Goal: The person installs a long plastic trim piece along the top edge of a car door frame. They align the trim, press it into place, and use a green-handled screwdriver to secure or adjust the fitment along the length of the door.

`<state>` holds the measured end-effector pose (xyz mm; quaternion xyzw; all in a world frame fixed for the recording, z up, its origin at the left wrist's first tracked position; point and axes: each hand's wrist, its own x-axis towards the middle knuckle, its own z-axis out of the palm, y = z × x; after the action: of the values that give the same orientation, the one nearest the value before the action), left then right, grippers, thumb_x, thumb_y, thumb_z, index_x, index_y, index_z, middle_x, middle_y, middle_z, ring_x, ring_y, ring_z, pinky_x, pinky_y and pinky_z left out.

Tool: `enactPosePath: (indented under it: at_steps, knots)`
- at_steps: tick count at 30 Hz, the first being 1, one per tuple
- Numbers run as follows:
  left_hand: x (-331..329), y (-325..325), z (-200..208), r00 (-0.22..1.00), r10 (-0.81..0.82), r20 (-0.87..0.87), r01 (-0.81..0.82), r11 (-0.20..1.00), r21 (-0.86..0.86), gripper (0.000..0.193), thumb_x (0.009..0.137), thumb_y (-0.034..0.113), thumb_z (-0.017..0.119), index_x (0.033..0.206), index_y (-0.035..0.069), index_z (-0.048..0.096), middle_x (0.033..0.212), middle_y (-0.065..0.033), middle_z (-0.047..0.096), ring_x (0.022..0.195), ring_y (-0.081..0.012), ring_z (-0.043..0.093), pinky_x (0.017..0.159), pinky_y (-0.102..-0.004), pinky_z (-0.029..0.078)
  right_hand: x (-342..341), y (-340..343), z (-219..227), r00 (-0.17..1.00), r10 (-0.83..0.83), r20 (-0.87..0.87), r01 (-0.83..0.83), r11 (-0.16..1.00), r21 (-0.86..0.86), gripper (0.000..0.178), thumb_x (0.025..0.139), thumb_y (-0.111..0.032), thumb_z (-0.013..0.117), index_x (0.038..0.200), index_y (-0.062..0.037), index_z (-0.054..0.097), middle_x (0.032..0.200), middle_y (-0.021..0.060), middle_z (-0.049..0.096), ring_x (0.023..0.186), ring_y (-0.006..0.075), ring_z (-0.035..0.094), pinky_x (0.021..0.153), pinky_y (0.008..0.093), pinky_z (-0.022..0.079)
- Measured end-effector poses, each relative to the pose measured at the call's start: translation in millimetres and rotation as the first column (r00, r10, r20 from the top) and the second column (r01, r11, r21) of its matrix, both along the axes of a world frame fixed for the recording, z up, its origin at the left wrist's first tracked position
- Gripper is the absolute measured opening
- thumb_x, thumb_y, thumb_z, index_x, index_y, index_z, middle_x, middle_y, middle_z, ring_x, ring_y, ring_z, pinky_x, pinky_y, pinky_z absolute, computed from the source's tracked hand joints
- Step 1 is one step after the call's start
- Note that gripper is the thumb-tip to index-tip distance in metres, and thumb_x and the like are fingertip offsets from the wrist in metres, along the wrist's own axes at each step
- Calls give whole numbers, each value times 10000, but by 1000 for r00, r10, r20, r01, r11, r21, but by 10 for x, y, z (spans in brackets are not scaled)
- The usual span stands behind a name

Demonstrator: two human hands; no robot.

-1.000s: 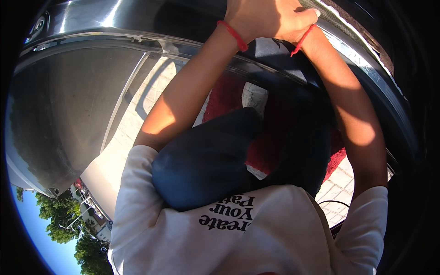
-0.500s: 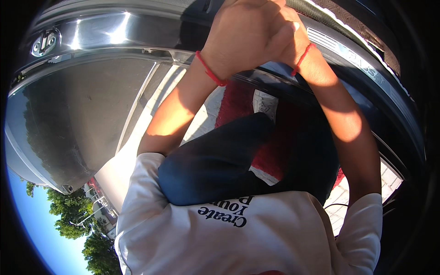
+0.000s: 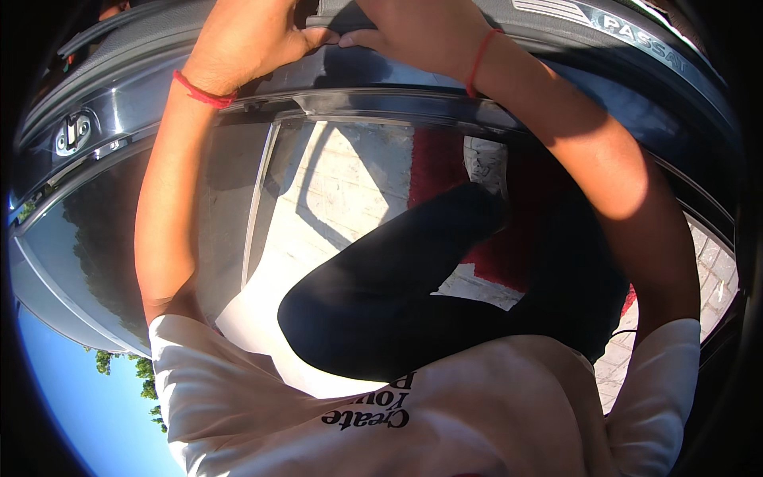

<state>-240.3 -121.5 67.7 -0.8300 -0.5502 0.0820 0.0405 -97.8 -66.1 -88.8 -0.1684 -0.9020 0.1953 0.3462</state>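
Observation:
Both of my hands work at the dark sill (image 3: 342, 75) of a car's door opening, at the top of the view. My left hand (image 3: 250, 44) and my right hand (image 3: 421, 32) lean over the inner edge, thumbs pointing at each other and their tips almost meeting. Between them shows a piece of dark grey rubber door seal (image 3: 338, 17), against which both thumbs are pressed. The other fingers are curled over the far side or cut off by the picture's top, so their grip is only partly seen. Each wrist wears a red string bracelet.
A silver scuff plate (image 3: 636, 36) lies along the sill at right. A metal latch fitting (image 3: 73, 133) sits on the frame at left, above a dark glossy panel (image 3: 119, 230). My bent leg (image 3: 381, 286) rests over pale paving (image 3: 342, 183) and a red mat (image 3: 433, 163).
My hands were bunched together over the sill's middle. They have moved left and apart, with the thumbs now on the seal. The view has shifted slightly.

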Motion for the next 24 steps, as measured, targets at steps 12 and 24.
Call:
enactPosePath:
  at_steps: [12, 24]
  knots:
    - [199, 51, 25, 984, 175, 32, -168, 973, -158, 544, 624, 125, 811, 1099, -108, 685, 904, -253, 664, 827, -418, 660, 785, -450, 537, -15, 103, -121, 995, -2, -100, 2, 1000, 3, 328, 863, -356, 745, 872, -28, 757, 859, 162, 738, 857, 332, 730, 783, 448, 572]
    - [105, -903, -876, 826, 65, 560, -511, 506, 695, 427, 802, 158, 896, 1141, 3, 688, 1294, -166, 632, 1124, -304, 632, 1015, -430, 519, -30, 216, 46, 996, 39, -82, -44, 997, -59, 329, 770, -327, 749, 843, -7, 720, 849, 185, 716, 821, 338, 715, 763, 444, 568]
